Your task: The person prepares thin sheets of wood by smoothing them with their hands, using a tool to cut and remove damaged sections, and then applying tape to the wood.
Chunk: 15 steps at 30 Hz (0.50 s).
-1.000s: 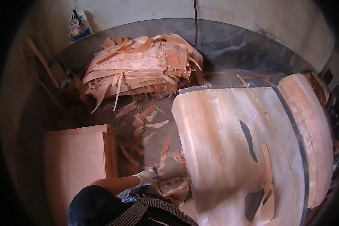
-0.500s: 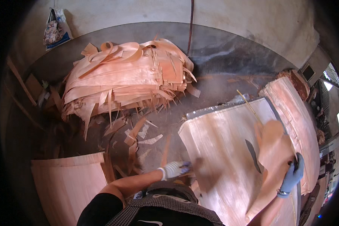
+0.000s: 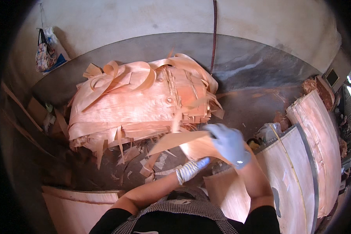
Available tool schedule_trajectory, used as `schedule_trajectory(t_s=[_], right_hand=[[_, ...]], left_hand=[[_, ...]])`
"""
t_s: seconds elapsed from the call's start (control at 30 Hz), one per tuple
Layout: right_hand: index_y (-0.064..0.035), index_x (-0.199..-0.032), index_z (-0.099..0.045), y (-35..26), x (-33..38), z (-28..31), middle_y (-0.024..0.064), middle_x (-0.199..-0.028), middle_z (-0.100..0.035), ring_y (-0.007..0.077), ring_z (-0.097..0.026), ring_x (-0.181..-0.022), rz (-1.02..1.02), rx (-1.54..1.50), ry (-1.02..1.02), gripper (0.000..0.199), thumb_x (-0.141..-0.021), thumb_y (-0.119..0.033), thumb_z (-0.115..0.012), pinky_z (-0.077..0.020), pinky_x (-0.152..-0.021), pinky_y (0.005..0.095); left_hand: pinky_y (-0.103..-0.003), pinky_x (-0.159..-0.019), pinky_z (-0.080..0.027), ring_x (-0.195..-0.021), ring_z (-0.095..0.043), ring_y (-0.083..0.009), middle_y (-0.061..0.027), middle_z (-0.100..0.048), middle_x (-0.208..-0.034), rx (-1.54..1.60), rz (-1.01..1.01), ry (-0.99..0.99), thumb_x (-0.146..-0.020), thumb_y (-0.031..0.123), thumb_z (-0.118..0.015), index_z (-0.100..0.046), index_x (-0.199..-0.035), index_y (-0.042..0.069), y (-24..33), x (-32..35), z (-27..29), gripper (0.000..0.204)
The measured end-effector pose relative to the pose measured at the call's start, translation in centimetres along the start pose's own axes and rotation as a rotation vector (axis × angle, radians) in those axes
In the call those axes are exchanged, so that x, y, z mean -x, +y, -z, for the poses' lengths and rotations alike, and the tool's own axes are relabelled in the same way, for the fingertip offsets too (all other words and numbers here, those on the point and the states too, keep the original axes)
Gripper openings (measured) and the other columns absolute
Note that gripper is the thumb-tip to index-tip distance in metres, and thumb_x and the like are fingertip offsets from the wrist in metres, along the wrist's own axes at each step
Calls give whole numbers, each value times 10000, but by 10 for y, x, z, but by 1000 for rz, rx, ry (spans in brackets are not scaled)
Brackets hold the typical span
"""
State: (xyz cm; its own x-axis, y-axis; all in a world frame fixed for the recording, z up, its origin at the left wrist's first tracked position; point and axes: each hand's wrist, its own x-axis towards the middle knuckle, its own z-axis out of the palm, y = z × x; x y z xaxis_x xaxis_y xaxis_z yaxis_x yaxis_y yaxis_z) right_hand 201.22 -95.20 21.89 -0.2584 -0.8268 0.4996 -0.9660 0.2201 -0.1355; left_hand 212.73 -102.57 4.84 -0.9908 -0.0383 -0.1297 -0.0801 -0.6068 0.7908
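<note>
A torn, curved piece of tan wood veneer (image 3: 177, 141) is held up in front of me, above the sheets. My right hand (image 3: 227, 145), in a blue-grey glove, is closed on its right end and blurred by motion. My left hand (image 3: 191, 171), in a striped glove with blue fingertips, pinches at its lower edge; some of its fingers are hidden. To the right lies a pale veneer sheet (image 3: 267, 167) with a dark hole and a thin yellow stick (image 3: 289, 159) across it.
A large heap of veneer scraps (image 3: 132, 103) stands ahead, with loose strips on the floor (image 3: 251, 111) around it. Another veneer stack (image 3: 314, 132) runs along the far right. More sheets (image 3: 80, 206) lie at lower left. Bags (image 3: 46, 54) hang on the wall.
My right hand has carried the veneer piece leftward and away from me, off the pale sheet. My left hand has moved slightly right to meet it. The view has shifted.
</note>
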Motion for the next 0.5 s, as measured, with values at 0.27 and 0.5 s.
schedule_trajectory(t_s=[0.27, 0.5], right_hand=[[-123, -1254, -448, -19, -165, -136, 75, -1251, -501, 176, -617, -590, 234, -46, -101, 474, -795, -194, -548, -504, -527, 283], [-116, -1263, -489, 43, -162, -203, 114, -1112, -589, 237, -642, -750, -98, -347, -209, 438, -843, -217, -565, -524, -645, 346]], left_hand=[[-348, -948, -400, -1066, -492, -209, -96, -517, -1171, 232, -321, 396, -938, 303, -448, -460, -1215, 52, 150, -79, 183, 375], [-383, -936, -403, -1017, -513, -229, -85, -544, -1087, 194, -498, 674, -908, 378, -460, -506, -1123, 74, 365, -105, 403, 375]])
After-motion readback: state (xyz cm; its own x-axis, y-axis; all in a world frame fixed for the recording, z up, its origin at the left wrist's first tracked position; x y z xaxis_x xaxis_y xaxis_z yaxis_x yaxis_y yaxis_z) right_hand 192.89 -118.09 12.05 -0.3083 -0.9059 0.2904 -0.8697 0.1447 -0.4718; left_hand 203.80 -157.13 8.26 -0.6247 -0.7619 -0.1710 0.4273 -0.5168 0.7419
